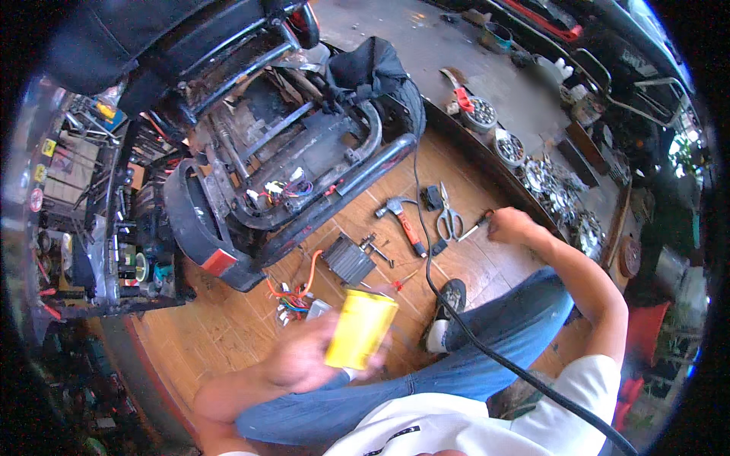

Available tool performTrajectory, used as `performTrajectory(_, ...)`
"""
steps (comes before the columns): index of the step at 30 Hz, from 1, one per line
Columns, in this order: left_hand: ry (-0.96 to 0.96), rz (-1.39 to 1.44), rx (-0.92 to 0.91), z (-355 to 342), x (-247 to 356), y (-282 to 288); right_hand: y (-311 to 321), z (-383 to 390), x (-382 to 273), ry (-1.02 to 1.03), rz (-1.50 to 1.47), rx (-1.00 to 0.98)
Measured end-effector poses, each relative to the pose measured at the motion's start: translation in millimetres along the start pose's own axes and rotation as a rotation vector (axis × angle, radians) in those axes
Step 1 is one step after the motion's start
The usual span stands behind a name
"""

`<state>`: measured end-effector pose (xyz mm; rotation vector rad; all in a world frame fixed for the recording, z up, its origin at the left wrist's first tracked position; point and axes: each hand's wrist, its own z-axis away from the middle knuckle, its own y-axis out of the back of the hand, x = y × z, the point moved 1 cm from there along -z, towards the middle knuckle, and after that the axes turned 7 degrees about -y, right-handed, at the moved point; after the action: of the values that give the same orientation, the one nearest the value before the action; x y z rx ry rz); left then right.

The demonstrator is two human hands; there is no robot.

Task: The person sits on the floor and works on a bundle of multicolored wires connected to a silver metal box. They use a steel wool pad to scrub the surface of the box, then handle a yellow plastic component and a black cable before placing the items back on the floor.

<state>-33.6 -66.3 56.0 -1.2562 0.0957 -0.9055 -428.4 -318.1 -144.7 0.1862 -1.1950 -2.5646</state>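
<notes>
Head view: the left hand [304,356] holds a yellow can [360,328] near the person's lap, its grip wrapped around the can's lower side. The right hand [511,225] reaches far right to the wooden floor [228,319], its grip closed on a small red-tipped tool [477,225] just beside the scissors [449,217] and hammer [403,219]. Lifting the tool cleanly calls for keeping the can upright and clear of the black cable [456,319]. The can blurs; its top and the left fingertips are hidden, and the tool's working end is too small to tell.
</notes>
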Motion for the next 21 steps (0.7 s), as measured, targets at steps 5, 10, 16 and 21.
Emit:
performTrajectory(5, 0.003, 0.021, -0.182, -75.5, -14.2, -60.4, 18.4, -21.8, 134.7, -0.367, -0.394, 0.59)
performTrajectory(10, -0.132, 0.119, -0.014, -114.4, 2.9, -39.8, 0.6, -47.3, 267.1, -0.643, -0.167, 0.722)
performTrajectory(16, -0.319, 0.1, 0.112, -111.7, 18.5, 30.1, -9.0, -53.8, 297.6, -0.653, -0.132, 0.661)
performTrajectory(21, -0.501, -0.158, 0.279, -88.8, 12.7, 47.8, 94.9, -3.4, 150.7, 0.056, -0.746, 1.157)
